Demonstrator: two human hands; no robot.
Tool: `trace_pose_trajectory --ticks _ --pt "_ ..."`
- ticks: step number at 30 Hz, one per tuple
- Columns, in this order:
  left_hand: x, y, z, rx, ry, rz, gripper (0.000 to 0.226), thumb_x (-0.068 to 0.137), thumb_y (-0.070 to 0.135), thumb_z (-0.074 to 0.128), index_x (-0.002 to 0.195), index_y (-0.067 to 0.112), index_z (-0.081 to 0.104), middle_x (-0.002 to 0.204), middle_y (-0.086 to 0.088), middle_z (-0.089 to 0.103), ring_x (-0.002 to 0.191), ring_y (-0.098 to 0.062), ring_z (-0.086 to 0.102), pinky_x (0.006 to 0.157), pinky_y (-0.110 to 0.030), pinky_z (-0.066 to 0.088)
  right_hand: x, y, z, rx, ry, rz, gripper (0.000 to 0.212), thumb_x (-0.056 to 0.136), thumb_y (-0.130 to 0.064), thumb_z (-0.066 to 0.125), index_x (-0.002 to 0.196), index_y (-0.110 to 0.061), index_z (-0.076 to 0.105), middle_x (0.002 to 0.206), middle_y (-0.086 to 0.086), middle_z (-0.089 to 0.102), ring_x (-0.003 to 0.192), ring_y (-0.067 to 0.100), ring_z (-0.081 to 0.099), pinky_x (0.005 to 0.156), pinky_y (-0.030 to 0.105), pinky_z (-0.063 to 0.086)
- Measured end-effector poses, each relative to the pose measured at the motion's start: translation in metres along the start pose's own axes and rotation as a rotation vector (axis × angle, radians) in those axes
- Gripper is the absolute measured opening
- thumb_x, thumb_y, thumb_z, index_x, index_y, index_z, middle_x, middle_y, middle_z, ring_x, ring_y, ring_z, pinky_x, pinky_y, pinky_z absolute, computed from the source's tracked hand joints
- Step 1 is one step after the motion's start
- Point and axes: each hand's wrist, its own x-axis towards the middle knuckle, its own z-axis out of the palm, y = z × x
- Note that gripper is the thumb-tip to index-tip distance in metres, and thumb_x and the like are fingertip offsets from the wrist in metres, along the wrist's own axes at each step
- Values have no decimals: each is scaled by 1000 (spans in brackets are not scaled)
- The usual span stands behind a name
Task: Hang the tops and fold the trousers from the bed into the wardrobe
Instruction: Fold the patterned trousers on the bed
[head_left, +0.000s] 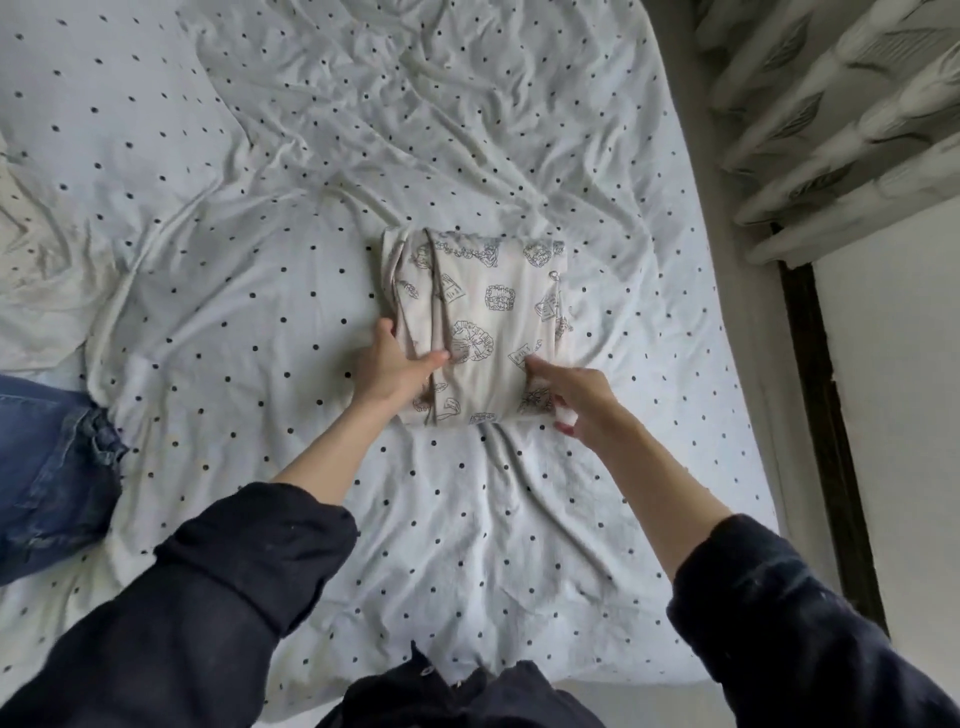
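Note:
A pair of cream trousers (488, 306) with grey line drawings lies folded into a neat square in the middle of the bed (260, 208). My left hand (395, 366) grips its near left edge, thumb on top of the fabric and fingers along the side. At the near right corner, my right hand (569, 395) holds the bundle with fingers curled round the edge. Blue denim jeans (52, 467) lie crumpled at the bed's left edge.
The bed wears a white sheet with small black dots, creased all over. A patterned curtain (852, 104) hangs at the upper right, above a dark floor strip (826, 415) beside the bed. A rumpled white cloth (31, 260) lies at the far left.

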Motion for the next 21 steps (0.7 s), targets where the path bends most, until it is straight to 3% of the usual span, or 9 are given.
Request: trace_pose_trajectory --ticks 3,5,7,9,11,13,15,18,21 --pt "0 1 -5 116 -64 1 41 78 31 73 106 4 59 106 -13 66 100 -30 62 89 -43 49 -2 9 -3 6 33 -40 15 84 -10 67 76 -9 55 78 5 55 62 10 45 54 24 34" --pt "-15 5 -7 67 -145 -32 27 79 28 73 94 7 65 94 -12 69 86 -27 65 81 -38 53 -3 6 -17 -29 44 -73 17 84 -7 66 71 -12 56 82 7 58 63 11 47 53 23 33" --pt "-43 12 -6 -111 -334 -124 12 83 20 70 88 10 65 90 -13 69 74 -22 65 68 -31 54 -3 3 -38 -79 73 -120 14 82 -7 67 71 -11 59 83 7 57 66 14 47 57 24 32" --pt "-69 18 -10 -121 -584 -230 14 88 22 64 93 8 64 95 -13 70 74 -19 67 68 -27 56 -2 3 -62 -64 136 -143 3 82 -7 67 82 -5 66 80 7 55 77 18 47 59 26 31" --pt "-71 20 -16 94 -726 -243 30 91 36 57 94 7 66 90 -9 73 72 -15 70 71 -25 55 2 11 -79 19 204 -112 21 83 -7 66 103 -3 67 84 7 58 85 19 51 66 28 36" --pt "-55 25 -23 211 -636 -200 36 93 41 52 88 8 66 76 -3 72 59 -10 67 62 -21 49 3 25 -83 90 224 -34 20 86 -12 65 104 -6 64 92 6 60 82 18 56 74 33 42" --pt "-30 34 -28 177 -385 -69 31 92 38 55 82 10 65 70 -1 69 57 -12 64 64 -24 51 0 41 -74 137 166 75 16 86 -23 67 90 -9 60 89 6 60 74 16 58 71 34 45" --pt "3 53 -36 195 -43 180 28 84 36 66 97 11 65 101 -7 68 93 -20 62 87 -26 46 -5 58 -54 218 69 150 25 84 -31 69 82 -8 58 82 7 58 73 18 59 67 33 48" --pt "32 76 -29 235 -187 155 67 80 45 68 132 8 47 132 -9 52 121 -20 50 97 -27 38 -2 63 -38 387 14 146 26 83 -32 69 84 -8 59 76 6 52 72 19 54 67 33 49"
